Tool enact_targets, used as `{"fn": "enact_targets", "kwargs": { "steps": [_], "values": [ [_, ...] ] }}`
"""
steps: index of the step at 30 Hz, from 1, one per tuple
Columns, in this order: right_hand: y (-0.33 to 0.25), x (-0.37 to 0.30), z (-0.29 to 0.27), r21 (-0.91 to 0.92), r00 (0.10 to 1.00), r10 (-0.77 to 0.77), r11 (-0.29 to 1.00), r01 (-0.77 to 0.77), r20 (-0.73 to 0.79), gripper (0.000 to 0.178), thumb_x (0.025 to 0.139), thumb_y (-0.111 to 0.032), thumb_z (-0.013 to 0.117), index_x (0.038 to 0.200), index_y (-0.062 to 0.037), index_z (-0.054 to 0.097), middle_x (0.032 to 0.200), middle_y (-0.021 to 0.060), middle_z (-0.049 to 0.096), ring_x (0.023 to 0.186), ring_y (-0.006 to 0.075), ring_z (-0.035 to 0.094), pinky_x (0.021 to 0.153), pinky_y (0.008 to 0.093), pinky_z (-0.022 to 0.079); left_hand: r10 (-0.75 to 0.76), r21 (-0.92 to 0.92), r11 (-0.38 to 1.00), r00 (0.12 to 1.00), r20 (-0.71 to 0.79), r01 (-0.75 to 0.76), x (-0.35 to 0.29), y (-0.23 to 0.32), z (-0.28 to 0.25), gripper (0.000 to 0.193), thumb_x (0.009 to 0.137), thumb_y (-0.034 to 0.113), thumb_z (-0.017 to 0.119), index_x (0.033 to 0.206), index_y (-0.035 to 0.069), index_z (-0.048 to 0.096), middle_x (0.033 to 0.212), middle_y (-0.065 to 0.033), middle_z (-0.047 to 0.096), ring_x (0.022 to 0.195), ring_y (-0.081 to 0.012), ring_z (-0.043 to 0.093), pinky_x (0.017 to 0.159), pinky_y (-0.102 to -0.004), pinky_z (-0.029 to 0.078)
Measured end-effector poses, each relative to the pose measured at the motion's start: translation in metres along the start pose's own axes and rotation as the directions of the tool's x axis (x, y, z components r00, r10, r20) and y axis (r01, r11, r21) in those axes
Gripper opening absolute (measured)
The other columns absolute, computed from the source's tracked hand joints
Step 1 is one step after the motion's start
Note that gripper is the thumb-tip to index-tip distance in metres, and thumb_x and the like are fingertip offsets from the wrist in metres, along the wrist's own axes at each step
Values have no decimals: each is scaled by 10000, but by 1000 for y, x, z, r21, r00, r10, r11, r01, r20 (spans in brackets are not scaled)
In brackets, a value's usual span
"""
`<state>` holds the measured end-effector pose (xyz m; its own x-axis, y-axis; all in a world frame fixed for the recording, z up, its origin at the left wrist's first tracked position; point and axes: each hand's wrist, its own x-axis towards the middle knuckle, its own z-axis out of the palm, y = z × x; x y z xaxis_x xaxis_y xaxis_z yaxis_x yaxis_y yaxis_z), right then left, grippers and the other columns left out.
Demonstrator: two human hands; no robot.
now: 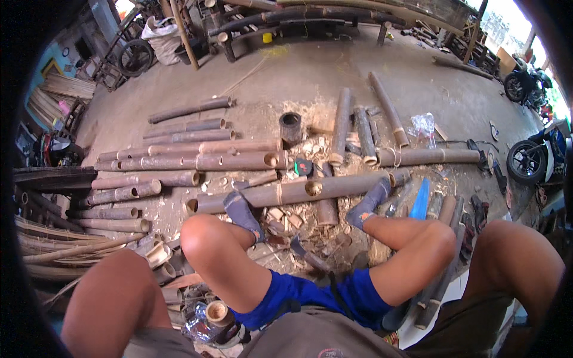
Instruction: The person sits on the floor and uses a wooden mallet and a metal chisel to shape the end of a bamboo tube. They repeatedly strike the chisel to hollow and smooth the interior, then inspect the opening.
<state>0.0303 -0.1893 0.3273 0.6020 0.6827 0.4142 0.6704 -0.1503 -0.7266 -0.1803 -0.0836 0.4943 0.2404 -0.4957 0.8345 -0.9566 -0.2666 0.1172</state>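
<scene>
Neither hand shows; my bent left arm [113,301] and bent right arm [516,259] come in at the lower corners, with the hands out of the picture. Between my socked feet lies a long brown bamboo pole [346,188] with a round hole cut in its side. My left foot [242,215] and right foot [370,203] rest against it. Under the pole runs a shorter bamboo piece [326,212]. Closer to me, a curved dark tool with a handle [310,255] lies among wood chips. Beside my right leg is a blue tapered object [420,198].
Several cut bamboo tubes [191,161] lie to the left, some with holes. More tubes [341,128] lie ahead and right. A dark hollow cylinder [290,126] stands upright beyond the pole. Motorbikes [528,160] are at the right; a bamboo rack [310,15] stands at the back.
</scene>
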Motion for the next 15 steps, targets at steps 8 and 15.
{"fn": "enact_targets", "kwargs": {
  "steps": [8,15],
  "values": [
    [3,-1,5,-2,1000,6,1000,-6,8,450,945,-278,634,1249,53,607,1309,166,562,1287,309,455,1134,465,299,-307,-203,909,914,264,364,-63,-72,130,922,951,738,474,1542,37,380,1481,-228,471,1354,-382,458,1098,-586,366],
    [9,3,2,4,1000,10,1000,-10,18,469,930,-276,647,1255,59,595,1335,169,540,1326,315,423,1170,474,265,-475,-70,792,685,553,606,-135,-92,146,928,955,729,476,1553,28,369,1495,-227,468,1370,-373,455,1115,-583,356]
  ]
}}
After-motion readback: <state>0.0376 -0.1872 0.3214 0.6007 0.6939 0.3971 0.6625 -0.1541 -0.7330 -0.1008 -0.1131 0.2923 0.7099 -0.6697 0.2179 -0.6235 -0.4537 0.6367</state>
